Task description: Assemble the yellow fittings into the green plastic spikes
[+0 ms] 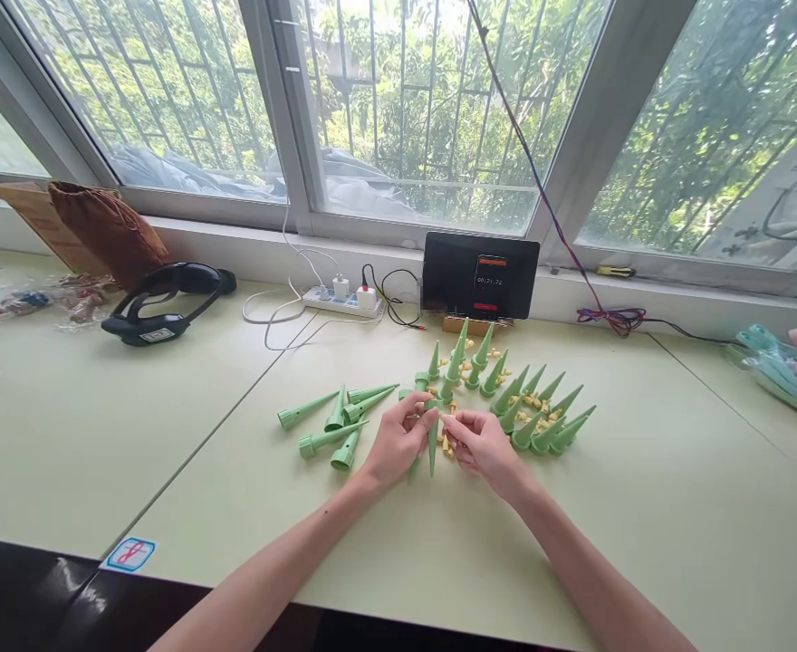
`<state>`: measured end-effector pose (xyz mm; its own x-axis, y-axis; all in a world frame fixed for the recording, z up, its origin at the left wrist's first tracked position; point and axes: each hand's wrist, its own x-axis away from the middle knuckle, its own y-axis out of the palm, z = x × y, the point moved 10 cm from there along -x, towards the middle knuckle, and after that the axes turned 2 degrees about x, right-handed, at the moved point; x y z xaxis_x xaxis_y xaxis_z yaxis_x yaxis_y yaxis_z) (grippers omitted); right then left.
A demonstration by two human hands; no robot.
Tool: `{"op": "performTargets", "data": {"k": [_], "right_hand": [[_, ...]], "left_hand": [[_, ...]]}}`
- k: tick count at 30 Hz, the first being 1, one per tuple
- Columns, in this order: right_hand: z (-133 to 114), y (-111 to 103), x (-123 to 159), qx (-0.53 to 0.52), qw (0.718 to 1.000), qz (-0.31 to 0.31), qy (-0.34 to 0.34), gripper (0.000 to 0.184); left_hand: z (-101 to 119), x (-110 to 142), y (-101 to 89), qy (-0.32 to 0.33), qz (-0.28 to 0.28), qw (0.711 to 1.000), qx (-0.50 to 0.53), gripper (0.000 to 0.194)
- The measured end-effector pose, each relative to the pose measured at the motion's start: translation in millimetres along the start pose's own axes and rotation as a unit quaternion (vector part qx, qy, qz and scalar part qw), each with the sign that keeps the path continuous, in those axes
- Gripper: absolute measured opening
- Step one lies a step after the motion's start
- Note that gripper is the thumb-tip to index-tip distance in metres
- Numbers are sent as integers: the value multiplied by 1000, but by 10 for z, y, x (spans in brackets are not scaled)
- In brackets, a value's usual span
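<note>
Head view shows two hands near the middle of the frame, above a pale green table (676, 543). The left hand (398, 439) grips a green cone (432, 448) near its wide end, and the cone's sharp tip points down. The right hand (484, 448) is just beside that wide end, with its fingertips bent close together. I cannot tell if they pinch anything.

Small yellow bits (447, 445) lie under the right hand and between the standing cones (524, 435), which fill the middle and right of the middle with their tips up. Left of the hands, loose cones (334, 438) lie on their sides in a heap, and some touch.

At the upper left, a brown cloth bag (106, 231) leans by the window wall, and I cannot see inside it. Near it, clear plastic bags (82, 303) hold small things, some of them reddish, too blurry to name. A black headset (168, 303) sits to the right of them. At the far right edge, more plastic bags (779, 362) show blue-green and pink. A black screen (480, 276) with lit numbers stands at the back, behind the cones.
</note>
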<state>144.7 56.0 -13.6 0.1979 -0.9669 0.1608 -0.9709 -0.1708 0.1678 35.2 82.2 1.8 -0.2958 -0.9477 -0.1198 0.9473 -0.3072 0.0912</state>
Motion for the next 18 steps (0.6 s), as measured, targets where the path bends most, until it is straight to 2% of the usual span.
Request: {"op": "performTargets", "data": {"k": [4,7,9,13,15,18], "right_hand": [[6,8,-17,34,999,-1,-10,44],[-43,-10,-26,94,994,11,-51,45],[-148,-22,-12,168,979,25,-112,43],[-338,-19,57,296,927,61,-222,37],[-372,-12,75,323,912,69,-245,35],[-352,-15,68,318,916,67,-236,34]], "left_hand": [[18,6,5,-11,-2,1000,7,34],[18,5,12,-27,-8,999,18,38],[-4,4,16,-44,-14,998,34,39],[-101,11,23,-96,-24,992,75,41],[-133,16,24,-112,-25,990,86,41],[-121,10,30,-103,-26,991,83,43]]}}
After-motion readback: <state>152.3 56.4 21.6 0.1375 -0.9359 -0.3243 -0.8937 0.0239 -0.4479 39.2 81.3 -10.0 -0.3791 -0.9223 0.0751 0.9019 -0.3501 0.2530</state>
